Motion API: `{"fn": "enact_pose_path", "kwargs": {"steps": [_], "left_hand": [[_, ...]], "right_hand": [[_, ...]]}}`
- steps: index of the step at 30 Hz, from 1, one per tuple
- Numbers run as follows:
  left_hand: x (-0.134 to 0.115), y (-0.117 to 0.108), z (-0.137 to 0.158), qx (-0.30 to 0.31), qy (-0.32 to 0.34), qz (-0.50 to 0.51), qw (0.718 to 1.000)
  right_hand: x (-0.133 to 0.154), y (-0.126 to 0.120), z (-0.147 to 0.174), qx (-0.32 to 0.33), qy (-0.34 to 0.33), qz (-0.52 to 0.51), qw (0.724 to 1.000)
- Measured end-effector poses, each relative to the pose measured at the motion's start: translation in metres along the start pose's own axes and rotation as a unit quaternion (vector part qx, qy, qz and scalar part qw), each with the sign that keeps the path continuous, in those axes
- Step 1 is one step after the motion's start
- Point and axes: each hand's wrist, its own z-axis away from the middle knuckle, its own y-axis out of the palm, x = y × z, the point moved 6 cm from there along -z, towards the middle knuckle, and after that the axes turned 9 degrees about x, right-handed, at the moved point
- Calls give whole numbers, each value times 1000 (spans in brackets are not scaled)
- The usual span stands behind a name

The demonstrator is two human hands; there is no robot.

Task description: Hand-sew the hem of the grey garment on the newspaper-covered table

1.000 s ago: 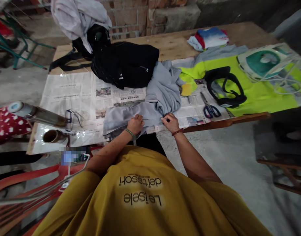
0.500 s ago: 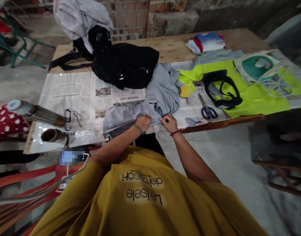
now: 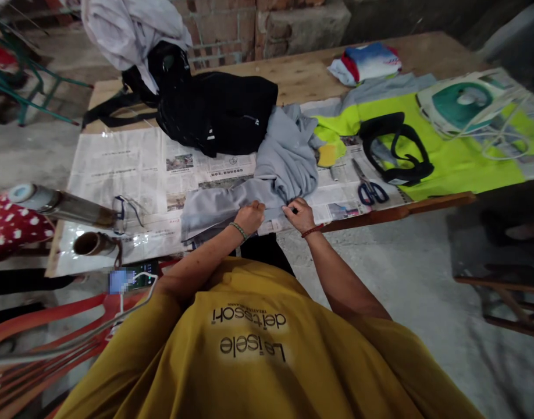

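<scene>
A grey garment [image 3: 288, 151] lies bunched on the newspaper-covered table, with a flatter part stretching left along the front edge. My left hand [image 3: 250, 217] is closed on the garment's edge, fingers curled in. Just to its right, my right hand [image 3: 300, 215] pinches the same cloth between thumb and fingers, with a small dark thing showing at the thumb that I cannot make out. A short gap separates the two hands. Dark-handled scissors [image 3: 370, 189] lie to the right of my right hand.
Behind the garment sits a black bag [image 3: 223, 110]. To the right are a black strap loop [image 3: 417, 169], a yellow-green garment [image 3: 463, 174] and an iron [image 3: 463, 105]. At left stand a bottle [image 3: 66, 203], a brown cup [image 3: 92, 244] and glasses [image 3: 127, 212]. A phone [image 3: 131, 278] hangs over a red chair [image 3: 53, 314].
The view has shifted slightly. Both hands keep their hold on the grey garment, almost in the same place.
</scene>
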Motion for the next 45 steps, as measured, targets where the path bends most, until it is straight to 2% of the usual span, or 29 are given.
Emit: {"fn": "enact_pose_path", "kwargs": {"steps": [4, 11, 15, 20, 22, 26, 29, 31, 34, 37, 40, 42, 45], "left_hand": [[6, 1, 9, -15, -13, 14, 1000], [36, -1, 23, -61, -60, 59, 995], [36, 6, 26, -75, -45, 74, 993], [30, 15, 20, -111, 0, 130, 985], [31, 18, 20, -135, 5, 158, 978], [28, 22, 27, -169, 36, 195, 965], [28, 24, 33, -174, 46, 224, 958], [32, 23, 34, -176, 30, 264, 948], [38, 21, 29, -144, -6, 375, 916], [34, 24, 21, -42, -23, 508, 860], [26, 30, 18, 49, -44, 581, 811], [24, 34, 18, 78, -60, 601, 793], [26, 40, 19, 80, -75, 626, 772]], "right_hand": [[0, 0, 0, 0, -5, 11, 1000], [-4, 0, 0, -11, 5, 5, 1000], [-1, -6, 0, -22, 25, -19, 999], [29, -33, 15, -108, 18, 22, 994], [45, -37, 22, -122, 21, 46, 991], [70, -12, 22, -30, 17, 19, 999], [73, 12, 10, 51, 20, -17, 998], [71, 22, 3, 92, 17, -33, 995], [67, 24, -2, 110, 19, -74, 991], [67, 21, -1, 101, 26, -121, 987], [68, 20, 1, 92, 42, -141, 985], [69, 21, 2, 87, 49, -147, 984], [71, 21, 6, 62, 61, -170, 982]]}}
